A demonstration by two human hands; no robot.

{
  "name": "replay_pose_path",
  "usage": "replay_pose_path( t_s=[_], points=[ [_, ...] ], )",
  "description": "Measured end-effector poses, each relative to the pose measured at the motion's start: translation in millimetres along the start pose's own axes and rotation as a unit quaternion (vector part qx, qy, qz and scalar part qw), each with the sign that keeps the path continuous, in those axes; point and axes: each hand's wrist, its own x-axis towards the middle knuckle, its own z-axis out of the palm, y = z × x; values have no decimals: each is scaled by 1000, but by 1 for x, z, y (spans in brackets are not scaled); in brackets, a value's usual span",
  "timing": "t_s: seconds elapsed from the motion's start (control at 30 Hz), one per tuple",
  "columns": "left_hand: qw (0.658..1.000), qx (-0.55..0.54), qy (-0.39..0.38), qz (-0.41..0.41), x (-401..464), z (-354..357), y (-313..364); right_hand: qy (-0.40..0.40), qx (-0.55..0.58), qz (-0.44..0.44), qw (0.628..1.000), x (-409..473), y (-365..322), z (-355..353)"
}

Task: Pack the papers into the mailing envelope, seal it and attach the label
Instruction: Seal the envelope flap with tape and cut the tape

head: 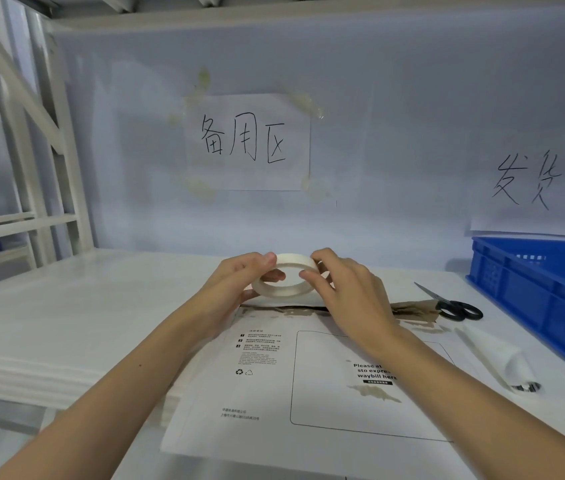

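A: White tape roll sits at frame centre, gripped on its left rim by the left hand and on its right by the right hand, fingers curled around it.

B: And the mailing envelope?

A: Flat on the table, below both hands, its upper edge just beneath the roll; scissors lie at right.

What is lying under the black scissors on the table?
The scissors rest partly on a torn brown paper strip that runs from the envelope top edge; the blade tip lies over the bare white table. What the handles cover is hidden.
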Motion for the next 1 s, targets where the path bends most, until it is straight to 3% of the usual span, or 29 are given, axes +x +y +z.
replay_pose_path(
  t_s=[0.23,0.57,0.67,0.83,1.0],
  points=[
    [999,-14,-46,-15,0,0,-1,84,-81,-144,983,-1,-1,5],
    [992,42,-116,-11,-9,3,0,80,-74,-205,973,-2,-5,7],
    [996,3,-91,-20,-11,6,5,38,-25,-167,985,-1,-7,6],
    [997,-34,-60,-32,-8,2,9,-95,78,-9,992,2,5,6],
    [996,-43,-70,-30,-7,1,7,-98,72,22,992,2,7,5]
  ],
)
